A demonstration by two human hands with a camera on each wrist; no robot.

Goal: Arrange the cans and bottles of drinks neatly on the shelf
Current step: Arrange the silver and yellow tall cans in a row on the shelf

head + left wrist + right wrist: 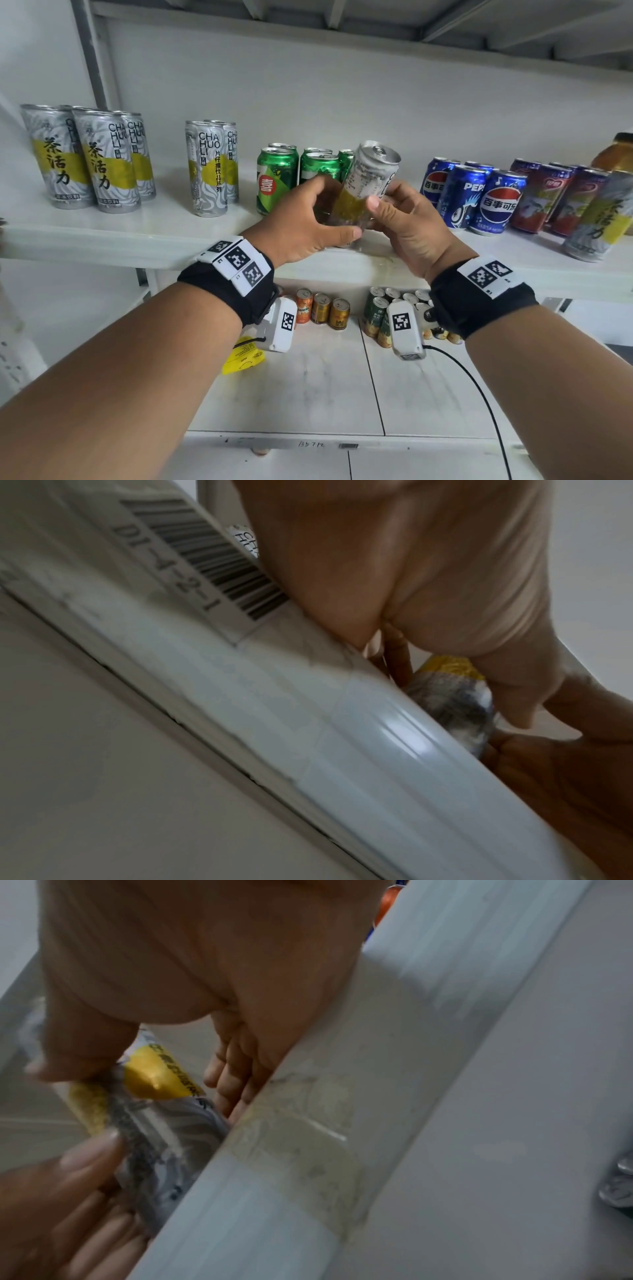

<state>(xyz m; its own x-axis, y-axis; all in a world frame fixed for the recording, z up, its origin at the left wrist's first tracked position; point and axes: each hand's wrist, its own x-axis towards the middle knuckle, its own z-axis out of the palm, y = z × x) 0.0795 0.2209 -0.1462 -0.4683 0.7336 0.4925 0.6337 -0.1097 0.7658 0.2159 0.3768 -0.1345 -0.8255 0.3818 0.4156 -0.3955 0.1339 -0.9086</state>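
Note:
Both hands hold one tall silver-and-yellow can (368, 185) over the front edge of the white shelf (102, 236), its top tilted to the right. My left hand (329, 212) grips its lower left side; my right hand (387, 202) grips the right side, thumb across the label. The can stands in front of the green cans (277, 178). The left wrist view shows the can's base (452, 696) under my left hand (428, 588). In the right wrist view the can (161, 1123) sits below my right hand (205, 961).
Matching silver-yellow cans stand at far left (99, 161) and left of centre (209, 171). Blue Pepsi cans (479, 198), red-purple cans (548, 198), a leaning silver-yellow can (596, 219) and an amber bottle (616, 154) fill the right. Small cans (322, 308) stand on the lower shelf.

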